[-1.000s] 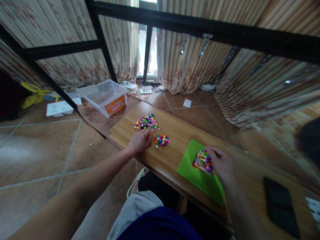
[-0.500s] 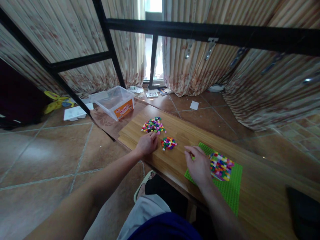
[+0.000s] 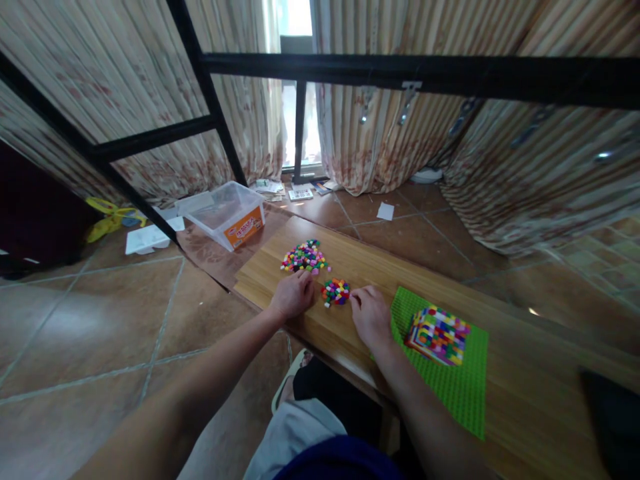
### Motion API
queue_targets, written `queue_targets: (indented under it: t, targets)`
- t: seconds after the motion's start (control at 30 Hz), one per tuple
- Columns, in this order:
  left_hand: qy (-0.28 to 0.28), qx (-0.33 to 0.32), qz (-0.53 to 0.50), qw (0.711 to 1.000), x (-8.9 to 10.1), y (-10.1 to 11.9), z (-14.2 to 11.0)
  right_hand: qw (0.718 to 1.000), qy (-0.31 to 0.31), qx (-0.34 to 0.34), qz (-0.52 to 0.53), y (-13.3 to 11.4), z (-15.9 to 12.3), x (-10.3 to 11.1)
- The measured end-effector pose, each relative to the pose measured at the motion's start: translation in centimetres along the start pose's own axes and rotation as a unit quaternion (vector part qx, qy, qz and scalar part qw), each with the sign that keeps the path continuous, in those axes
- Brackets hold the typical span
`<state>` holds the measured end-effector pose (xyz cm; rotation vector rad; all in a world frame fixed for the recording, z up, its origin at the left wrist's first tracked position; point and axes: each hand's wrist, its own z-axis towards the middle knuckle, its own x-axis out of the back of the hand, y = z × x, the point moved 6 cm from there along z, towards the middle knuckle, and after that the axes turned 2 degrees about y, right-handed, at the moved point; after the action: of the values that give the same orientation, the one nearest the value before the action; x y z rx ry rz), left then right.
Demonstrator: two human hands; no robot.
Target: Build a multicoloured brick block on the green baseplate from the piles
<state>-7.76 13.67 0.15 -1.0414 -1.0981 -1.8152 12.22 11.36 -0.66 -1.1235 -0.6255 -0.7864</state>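
Observation:
A wooden tabletop [image 3: 350, 260] carries two heaps of small coloured bricks: a larger heap [image 3: 303, 256] farther off and a smaller heap [image 3: 336, 291] nearer me. My left hand [image 3: 293, 294] rests knuckles-up on the wood just left of the smaller heap, fingers curled, touching the larger heap's near edge. My right hand [image 3: 369, 315] lies beside the smaller heap, fingertips reaching its right side, fingers bent. To the right a green baseplate [image 3: 460, 390] holds a multicoloured block build [image 3: 438, 326].
A clear plastic tub with an orange label [image 3: 226, 215] stands on the floor beyond the table's left end. Papers [image 3: 145, 237] and yellow fabric [image 3: 109, 217] lie on the tiles. Black metal bars [image 3: 400, 67] and curtains close the far side. A dark object [image 3: 613, 417] sits at far right.
My right hand left the block build on the green baseplate and travelled left to the smaller brick heap. My left hand stayed between the two heaps.

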Motion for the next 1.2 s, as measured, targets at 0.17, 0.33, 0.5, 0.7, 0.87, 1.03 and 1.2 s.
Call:
queue_targets:
  t: [0.17, 0.33, 0.5, 0.7, 0.87, 1.03, 1.2]
  targets:
    - [0.003, -0.004, 0.003, 1.0, 0.1, -0.1, 0.1, 1.0, 0.009, 0.004, 0.019, -0.9, -2.4, 1.7]
    - [0.008, -0.016, 0.001, 1.0, 0.1, -0.1, 0.1, 0.994, 0.061, -0.001, 0.088, -0.9, -5.7, 6.5]
    - [0.015, -0.011, 0.007, 1.0, 0.3, -0.1, 0.1, 0.988, 0.136, -0.046, 0.06, 0.9, -7.3, 12.4]
    - [0.006, -0.004, 0.012, 1.0, 0.3, -0.1, 0.2, 0.981, 0.188, -0.053, -0.015, 4.1, -6.5, 15.9]
    - [0.002, -0.004, 0.012, 1.0, 0.3, 0.0, 0.3, 0.98, 0.179, -0.034, -0.08, 6.0, -5.4, 15.6]
    - [0.006, -0.009, 0.003, 1.0, 0.2, -0.1, 0.2, 0.979, 0.169, 0.0, -0.116, 5.8, -5.3, 14.7]
    - [0.012, -0.015, 0.007, 1.0, 0.0, -0.1, 0.2, 0.973, 0.186, 0.015, -0.133, 5.5, -5.5, 14.6]
